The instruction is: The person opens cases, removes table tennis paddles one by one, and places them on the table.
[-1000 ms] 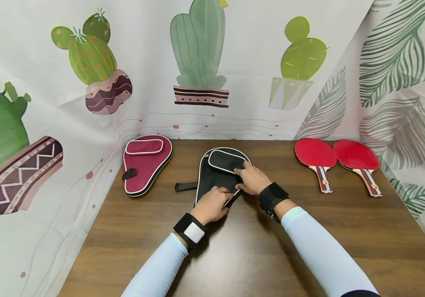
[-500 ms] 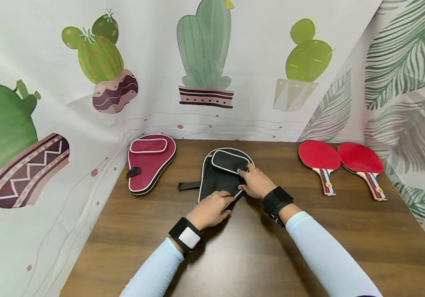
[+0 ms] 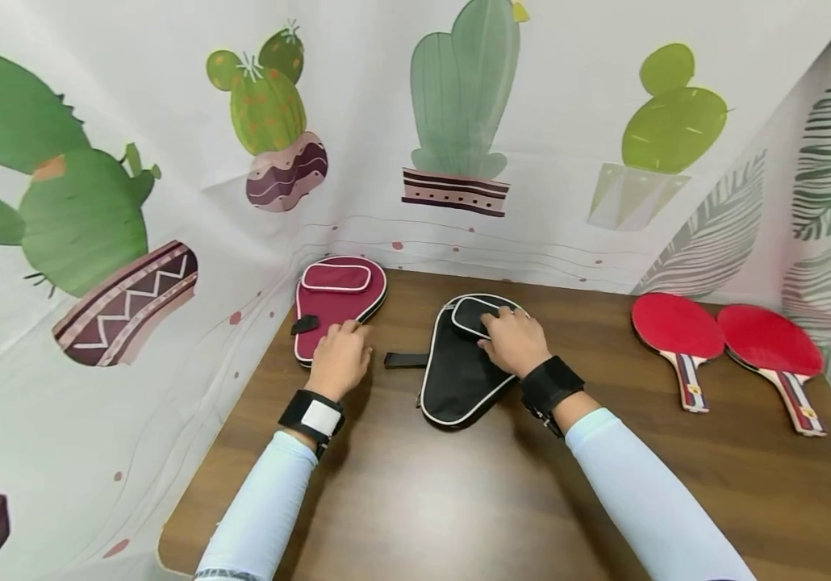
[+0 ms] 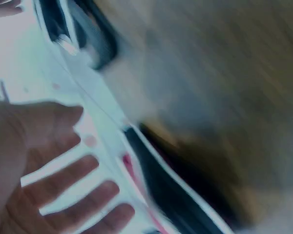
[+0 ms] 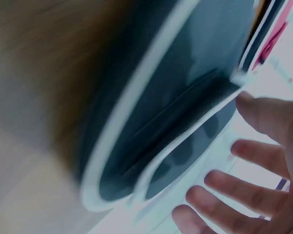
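Observation:
A black table tennis paddle case (image 3: 459, 379) with white piping and a small front pocket lies in the middle of the table. My right hand (image 3: 519, 343) is over its right side by the pocket; in the right wrist view the fingers (image 5: 244, 200) are spread and grip nothing. Left of it lies a burgundy paddle case (image 3: 328, 307), with a black strap tab on its left edge. My left hand (image 3: 340, 359) is at that case's lower right edge, covering part of it. The left wrist view shows its fingers (image 4: 83, 170) extended and holding nothing.
Two red table tennis paddles (image 3: 677, 327) lie side by side at the right, handles toward the front. A black strap (image 3: 406, 361) sticks out from the black case's left side. A cactus-printed cloth (image 3: 357, 145) hangs behind the wooden table (image 3: 415, 500).
My left hand has left the black case's lower end and moved left to the burgundy case. My right hand stays by the black case's pocket. The head view has turned left.

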`<state>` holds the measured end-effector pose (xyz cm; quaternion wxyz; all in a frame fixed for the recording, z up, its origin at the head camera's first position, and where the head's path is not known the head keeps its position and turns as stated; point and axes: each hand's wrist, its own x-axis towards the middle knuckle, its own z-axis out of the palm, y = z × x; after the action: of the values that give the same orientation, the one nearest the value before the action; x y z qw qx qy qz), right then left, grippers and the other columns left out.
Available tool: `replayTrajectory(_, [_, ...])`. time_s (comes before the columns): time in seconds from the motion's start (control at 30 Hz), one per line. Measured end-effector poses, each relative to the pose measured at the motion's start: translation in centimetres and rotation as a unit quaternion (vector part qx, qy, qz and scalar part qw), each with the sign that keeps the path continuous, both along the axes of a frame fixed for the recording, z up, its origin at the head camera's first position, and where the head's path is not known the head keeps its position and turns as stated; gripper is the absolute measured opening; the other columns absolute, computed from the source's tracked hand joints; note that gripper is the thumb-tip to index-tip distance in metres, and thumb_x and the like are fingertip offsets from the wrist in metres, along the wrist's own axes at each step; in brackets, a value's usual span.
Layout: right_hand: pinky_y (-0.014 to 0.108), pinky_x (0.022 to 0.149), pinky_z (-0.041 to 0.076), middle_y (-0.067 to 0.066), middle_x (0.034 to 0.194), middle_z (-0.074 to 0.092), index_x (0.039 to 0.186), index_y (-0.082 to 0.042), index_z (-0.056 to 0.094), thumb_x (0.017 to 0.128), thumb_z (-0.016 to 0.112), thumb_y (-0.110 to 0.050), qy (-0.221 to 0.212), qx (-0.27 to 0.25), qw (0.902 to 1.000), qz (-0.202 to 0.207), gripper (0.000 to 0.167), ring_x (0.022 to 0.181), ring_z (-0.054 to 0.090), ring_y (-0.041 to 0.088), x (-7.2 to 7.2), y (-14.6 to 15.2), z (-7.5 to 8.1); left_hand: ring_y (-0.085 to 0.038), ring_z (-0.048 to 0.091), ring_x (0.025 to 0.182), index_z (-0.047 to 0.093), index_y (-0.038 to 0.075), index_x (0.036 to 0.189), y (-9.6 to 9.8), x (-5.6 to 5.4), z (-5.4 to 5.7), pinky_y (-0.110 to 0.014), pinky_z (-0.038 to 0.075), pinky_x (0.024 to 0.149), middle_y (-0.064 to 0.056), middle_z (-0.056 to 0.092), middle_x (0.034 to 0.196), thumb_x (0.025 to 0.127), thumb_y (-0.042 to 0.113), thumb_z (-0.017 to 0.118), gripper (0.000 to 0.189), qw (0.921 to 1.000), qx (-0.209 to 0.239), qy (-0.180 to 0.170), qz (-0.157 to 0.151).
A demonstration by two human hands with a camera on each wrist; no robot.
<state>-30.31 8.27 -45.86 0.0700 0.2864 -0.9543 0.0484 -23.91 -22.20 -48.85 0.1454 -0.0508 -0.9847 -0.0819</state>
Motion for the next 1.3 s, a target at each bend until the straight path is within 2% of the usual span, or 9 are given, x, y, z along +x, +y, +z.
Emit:
replayTrajectory(0.1, [0.054, 0.082, 0.057, 0.023, 0.119, 0.065, 0.13, -0.007, 0.068, 0.095, 0.074, -0.031, 0.02, -0.008, 0.9997, 0.015, 0.043, 0.105, 0.064, 0.042, -0.7, -3.2, 0.1, -0.045, 0.058, 0.11, 0.067, 0.004, 0.129, -1.5, -0.3, -0.5, -0.06, 0.053, 0.078, -0.019, 0.064, 0.125, 0.093, 0.011, 0.071, 0.037, 0.9985, -0.005, -0.005, 0.055])
replayTrajectory(0.2, [0.053, 0.083, 0.056, 0.02, 0.121, 0.065, 0.132, -0.009, 0.065, 0.095, 0.073, -0.033, 0.017, -0.006, 0.999, 0.04, 0.045, 0.108, 0.063, 0.041, -1.2, -7.2, -0.1, -0.046, 0.055, 0.113, 0.066, 0.004, 0.131, -2.5, -0.4, -1.0, -0.062, 0.052, 0.078, -0.018, 0.062, 0.129, 0.094, 0.008, 0.068, 0.038, 0.9948, 0.008, -0.012, 0.1])
replayTrajectory(0.33, [0.05, 0.084, 0.056, 0.017, 0.123, 0.064, 0.136, -0.012, 0.062, 0.096, 0.07, -0.037, 0.001, 0.005, 0.9974, 0.072, 0.047, 0.109, 0.063, 0.037, -1.6, -12.5, -0.3, -0.047, 0.055, 0.114, 0.068, 0.008, 0.13, -3.3, -0.1, -1.3, -0.064, 0.053, 0.079, -0.015, 0.061, 0.133, 0.093, 0.009, 0.071, 0.037, 0.991, 0.032, -0.018, 0.129])
replayTrajectory(0.53, [0.047, 0.085, 0.056, 0.016, 0.124, 0.064, 0.141, -0.014, 0.06, 0.101, 0.065, -0.036, -0.011, 0.001, 0.9958, 0.091, 0.046, 0.109, 0.062, 0.035, -2.6, -17.7, -1.0, -0.046, 0.058, 0.111, 0.073, 0.012, 0.127, -3.5, -0.4, -1.1, -0.061, 0.056, 0.078, -0.012, 0.063, 0.132, 0.092, 0.011, 0.075, 0.036, 0.9912, 0.026, -0.028, 0.127])
replayTrajectory(0.8, [0.048, 0.098, 0.052, 0.018, 0.133, 0.06, 0.144, -0.011, 0.059, 0.104, 0.06, -0.032, -0.047, -0.074, 0.9912, 0.099, 0.045, 0.122, 0.057, 0.037, -3.7, -22.1, -2.7, -0.043, 0.061, 0.105, 0.074, 0.012, 0.121, -3.7, -0.1, -1.5, -0.06, 0.057, 0.074, -0.011, 0.066, 0.125, 0.09, 0.011, 0.077, 0.031, 0.9926, -0.006, -0.018, 0.12])
replayTrajectory(0.9, [0.048, 0.102, 0.049, 0.019, 0.136, 0.058, 0.145, -0.011, 0.058, 0.106, 0.058, -0.028, -0.059, -0.101, 0.9887, 0.094, 0.043, 0.125, 0.056, 0.037, -3.7, -23.0, -3.6, -0.043, 0.064, 0.1, 0.071, 0.008, 0.12, -3.8, 0.0, -1.8, -0.059, 0.058, 0.071, -0.013, 0.067, 0.121, 0.088, 0.01, 0.078, 0.032, 0.9948, -0.015, -0.01, 0.101])
replayTrajectory(1.0, [0.046, 0.112, 0.041, 0.021, 0.139, 0.057, 0.146, -0.009, 0.057, 0.106, 0.056, -0.021, -0.071, -0.105, 0.9863, 0.106, 0.042, 0.13, 0.054, 0.037, -3.6, -23.7, -4.4, -0.043, 0.065, 0.098, 0.067, 0.005, 0.124, -4.4, -0.1, -2.0, -0.058, 0.058, 0.071, -0.013, 0.068, 0.122, 0.086, 0.011, 0.081, 0.041, 0.9964, -0.015, -0.005, 0.083])
replayTrajectory(1.13, [0.045, 0.119, 0.03, 0.022, 0.141, 0.059, 0.147, -0.006, 0.056, 0.107, 0.053, -0.018, -0.076, -0.09, 0.9848, 0.128, 0.042, 0.137, 0.049, 0.037, -3.4, -24.4, -4.8, -0.042, 0.063, 0.102, 0.066, 0.004, 0.129, -5.7, -0.3, -1.6, -0.058, 0.058, 0.075, -0.013, 0.066, 0.126, 0.083, 0.017, 0.085, 0.051, 0.9971, 0.001, -0.024, 0.073])
replayTrajectory(1.3, [0.043, 0.116, 0.035, 0.019, 0.135, 0.065, 0.143, -0.005, 0.06, 0.107, 0.053, -0.022, -0.076, -0.092, 0.9828, 0.141, 0.04, 0.132, 0.053, 0.034, -3.2, -25.2, -4.4, -0.043, 0.061, 0.104, 0.066, 0.003, 0.128, -6.8, 0.0, -0.8, -0.057, 0.058, 0.078, -0.014, 0.068, 0.127, 0.084, 0.02, 0.084, 0.05, 0.9952, 0.023, -0.068, 0.066])
